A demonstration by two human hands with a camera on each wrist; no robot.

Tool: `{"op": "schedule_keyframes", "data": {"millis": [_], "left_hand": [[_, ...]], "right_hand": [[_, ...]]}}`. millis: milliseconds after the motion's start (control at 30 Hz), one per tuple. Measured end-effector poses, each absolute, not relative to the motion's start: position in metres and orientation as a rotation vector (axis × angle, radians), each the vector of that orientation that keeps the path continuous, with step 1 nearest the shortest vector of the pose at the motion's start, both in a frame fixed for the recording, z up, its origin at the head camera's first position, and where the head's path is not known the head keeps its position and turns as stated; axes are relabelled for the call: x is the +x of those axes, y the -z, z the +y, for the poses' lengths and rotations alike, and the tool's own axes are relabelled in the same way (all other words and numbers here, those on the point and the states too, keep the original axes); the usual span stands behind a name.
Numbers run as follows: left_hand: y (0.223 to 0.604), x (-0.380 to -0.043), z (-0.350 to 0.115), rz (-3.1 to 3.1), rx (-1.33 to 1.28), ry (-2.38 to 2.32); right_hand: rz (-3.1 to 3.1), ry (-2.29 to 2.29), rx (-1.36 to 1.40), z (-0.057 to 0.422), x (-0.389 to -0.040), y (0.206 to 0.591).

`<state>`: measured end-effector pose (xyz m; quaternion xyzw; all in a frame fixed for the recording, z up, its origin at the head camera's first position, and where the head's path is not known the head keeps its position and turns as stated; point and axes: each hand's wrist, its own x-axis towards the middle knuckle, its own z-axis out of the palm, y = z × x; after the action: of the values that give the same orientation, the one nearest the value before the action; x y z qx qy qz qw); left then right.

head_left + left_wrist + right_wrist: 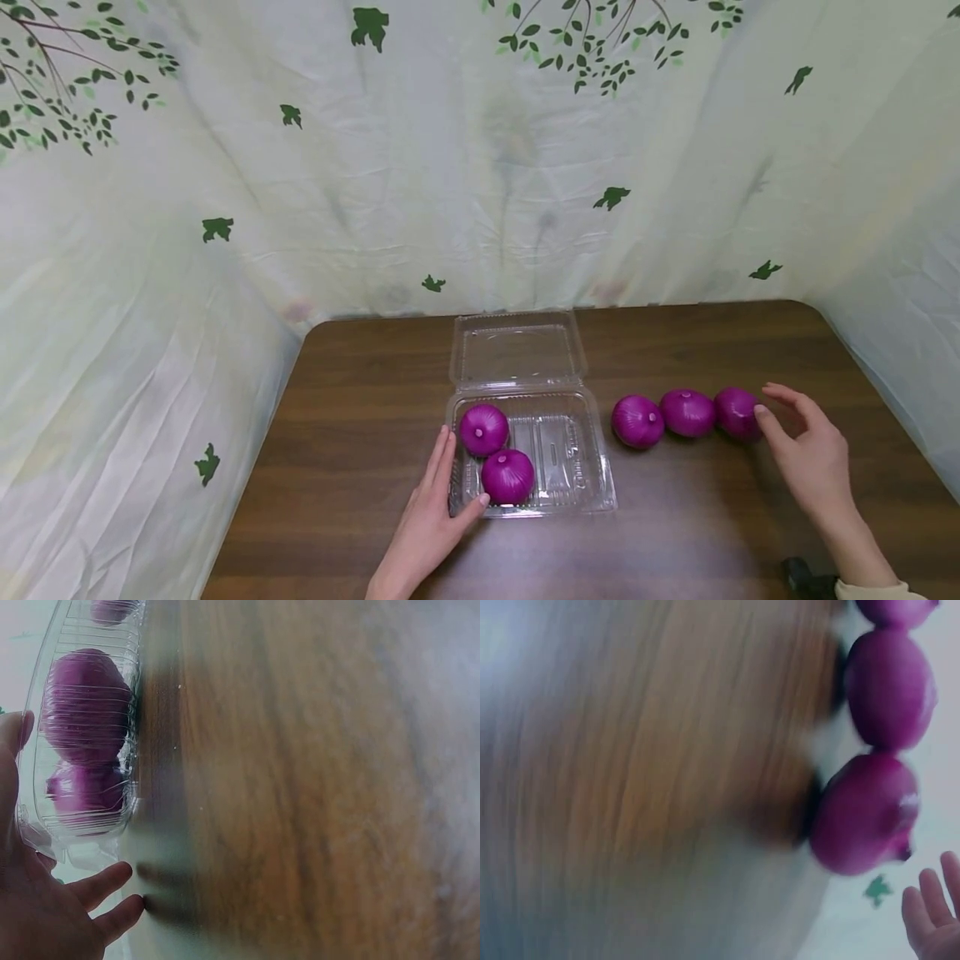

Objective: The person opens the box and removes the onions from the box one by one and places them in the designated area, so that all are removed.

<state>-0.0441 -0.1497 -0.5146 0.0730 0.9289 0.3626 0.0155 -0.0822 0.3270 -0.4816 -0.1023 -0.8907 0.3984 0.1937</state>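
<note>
Right fingers (797, 398) by onions (688, 413) — third (637, 422) whole (head only).

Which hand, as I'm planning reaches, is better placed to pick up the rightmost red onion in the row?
Probably the right hand: it is open, just beside that red onion. The left hand is farther away, at the left side of the open plastic clamshell.

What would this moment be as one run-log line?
left hand: at clear container; lid: open; inside: two purple onions; outside: three onions; right hand: by rightmost onion
</note>
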Motion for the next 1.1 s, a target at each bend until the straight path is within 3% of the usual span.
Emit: {"op": "schedule_keyframes", "data": {"millis": [600,1100], "left_hand": [[0.513,-0.044,-0.150,2.892,0.232,-1.124],[0.514,-0.044,-0.150,2.880,0.219,-1.128]], "right_hand": [[-2.339,-1.420,0.286,0.242,-0.068,0.470],[-2.324,-1.660,0.501,0.179,-0.061,0.476]]}}
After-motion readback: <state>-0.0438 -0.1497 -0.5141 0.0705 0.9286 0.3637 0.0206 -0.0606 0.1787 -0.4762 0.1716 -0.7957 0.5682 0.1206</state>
